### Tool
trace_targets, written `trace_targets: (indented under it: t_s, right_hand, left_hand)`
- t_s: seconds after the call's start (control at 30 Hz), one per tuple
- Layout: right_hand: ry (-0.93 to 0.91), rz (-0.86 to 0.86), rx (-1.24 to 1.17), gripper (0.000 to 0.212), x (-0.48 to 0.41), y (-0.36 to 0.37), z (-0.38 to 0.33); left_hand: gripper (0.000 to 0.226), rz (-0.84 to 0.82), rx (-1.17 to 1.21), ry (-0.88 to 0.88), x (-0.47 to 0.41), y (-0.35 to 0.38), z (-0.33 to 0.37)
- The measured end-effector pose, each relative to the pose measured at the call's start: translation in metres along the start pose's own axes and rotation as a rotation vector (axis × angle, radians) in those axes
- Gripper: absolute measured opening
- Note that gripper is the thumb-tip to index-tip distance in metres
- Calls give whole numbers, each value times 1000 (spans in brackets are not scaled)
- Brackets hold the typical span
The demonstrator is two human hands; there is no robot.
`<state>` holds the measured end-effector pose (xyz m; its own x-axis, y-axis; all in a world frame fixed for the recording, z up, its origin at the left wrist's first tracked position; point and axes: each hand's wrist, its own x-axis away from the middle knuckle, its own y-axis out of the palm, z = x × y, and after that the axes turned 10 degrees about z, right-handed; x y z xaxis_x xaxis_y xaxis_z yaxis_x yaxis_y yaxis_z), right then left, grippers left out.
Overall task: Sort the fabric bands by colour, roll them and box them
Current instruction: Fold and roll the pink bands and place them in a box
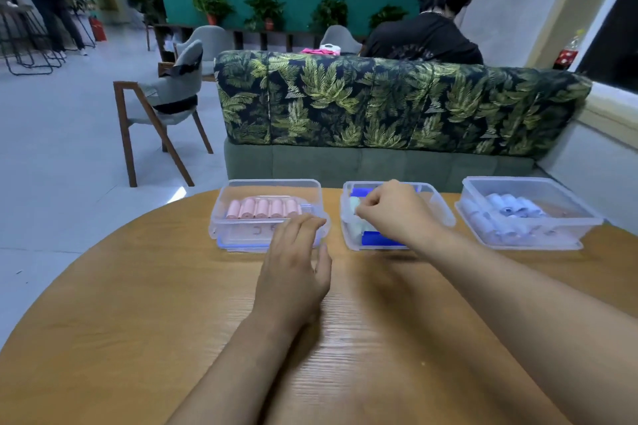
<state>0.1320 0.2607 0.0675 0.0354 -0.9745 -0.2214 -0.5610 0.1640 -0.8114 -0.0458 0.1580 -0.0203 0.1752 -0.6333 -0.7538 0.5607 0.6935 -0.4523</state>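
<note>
Three clear plastic boxes stand in a row at the far side of the round wooden table [138, 321]. The left box [221, 217] holds a row of pink rolls [262, 208]. The middle box [445, 214] holds pale green rolls [355, 228] on a blue base. The right box [587, 214] holds light blue rolls [507, 214]. My right hand [397, 210] hovers over the middle box with its fingers curled; whether it pinches a roll is hidden. My left hand [293, 269] lies flat with straight fingers, its fingertips at the left box's near right corner.
A leaf-patterned sofa back [397, 103] rises just beyond the table, with a person seated behind it facing away. A wooden chair [162, 107] stands on the floor to the left. The wall and window ledge [607, 107] run along the right.
</note>
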Motion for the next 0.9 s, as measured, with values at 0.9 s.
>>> trace_targets:
  t_s: [0.9]
  right_hand:
    - [301, 344, 564, 36, 214, -143, 332]
  left_hand:
    - [20, -518, 91, 221, 87, 38, 132]
